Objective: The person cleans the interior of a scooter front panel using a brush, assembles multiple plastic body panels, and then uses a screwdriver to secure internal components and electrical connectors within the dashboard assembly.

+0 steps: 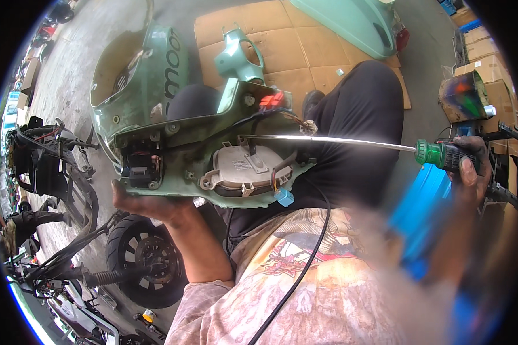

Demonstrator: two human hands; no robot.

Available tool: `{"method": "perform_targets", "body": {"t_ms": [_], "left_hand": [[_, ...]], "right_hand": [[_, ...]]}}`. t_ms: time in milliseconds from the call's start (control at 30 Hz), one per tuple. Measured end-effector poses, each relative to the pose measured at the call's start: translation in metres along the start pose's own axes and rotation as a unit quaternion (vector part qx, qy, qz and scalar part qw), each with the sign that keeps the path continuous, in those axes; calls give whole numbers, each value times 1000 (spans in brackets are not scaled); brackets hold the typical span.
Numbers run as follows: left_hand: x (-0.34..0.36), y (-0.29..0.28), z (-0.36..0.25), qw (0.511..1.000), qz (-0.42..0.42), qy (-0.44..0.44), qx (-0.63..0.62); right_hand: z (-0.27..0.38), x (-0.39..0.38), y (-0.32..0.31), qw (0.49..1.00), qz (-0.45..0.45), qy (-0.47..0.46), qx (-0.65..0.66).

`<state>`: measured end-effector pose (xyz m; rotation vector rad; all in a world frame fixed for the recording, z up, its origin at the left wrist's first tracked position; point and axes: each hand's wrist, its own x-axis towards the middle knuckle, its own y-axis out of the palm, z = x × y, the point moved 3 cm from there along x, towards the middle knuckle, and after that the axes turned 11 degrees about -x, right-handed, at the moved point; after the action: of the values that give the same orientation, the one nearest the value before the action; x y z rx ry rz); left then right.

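Note:
A pale green scooter panel [183,179] rests across my lap with its inner side up. My left hand [155,208] supports it from below at its near left edge, fingers partly hidden under it. Fixed inside the panel is a grey plastic housing [248,163] with screw tabs. A long screwdriver [351,140] with a green and black handle is in my right hand [473,169], its fingers wrapped round the grip. The shaft runs left, and its tip is at the housing's upper tab. A red connector [271,101] and a light blue connector [284,197] hang on wires.
Flattened cardboard [296,34] lies ahead, bearing a small green cover [242,54] and a larger green body panel [351,23]. Another green panel [155,75] stands at left. A wheel [144,259] and stripped scooter frame [69,172] are at left; boxes [489,63] stack right.

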<state>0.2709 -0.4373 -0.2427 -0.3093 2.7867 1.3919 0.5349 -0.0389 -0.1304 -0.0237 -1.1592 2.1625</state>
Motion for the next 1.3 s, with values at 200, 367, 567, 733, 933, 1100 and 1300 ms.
{"method": "perform_targets", "body": {"t_ms": [200, 367, 567, 733, 933, 1100, 1300], "left_hand": [[-8, -7, 1, 987, -46, 119, 99], [-15, -14, 1, 986, -56, 127, 90], [-19, -13, 1, 992, -82, 91, 1], [-31, -20, 6, 951, -84, 236, 181], [-26, -30, 3, 984, -47, 166, 44], [-26, -38, 5, 988, -26, 146, 27], [-12, -57, 7, 968, -79, 219, 92]], "right_hand": [[25, 11, -20, 998, 27, -51, -17], [51, 18, -20, 997, 41, -72, -14], [81, 19, -20, 991, 42, -84, -98], [106, 10, -21, 977, 98, -35, -185], [97, 20, -32, 934, 317, 99, -132], [94, 42, -17, 864, 441, 70, -232], [144, 36, -16, 847, 319, -277, -322]]}}
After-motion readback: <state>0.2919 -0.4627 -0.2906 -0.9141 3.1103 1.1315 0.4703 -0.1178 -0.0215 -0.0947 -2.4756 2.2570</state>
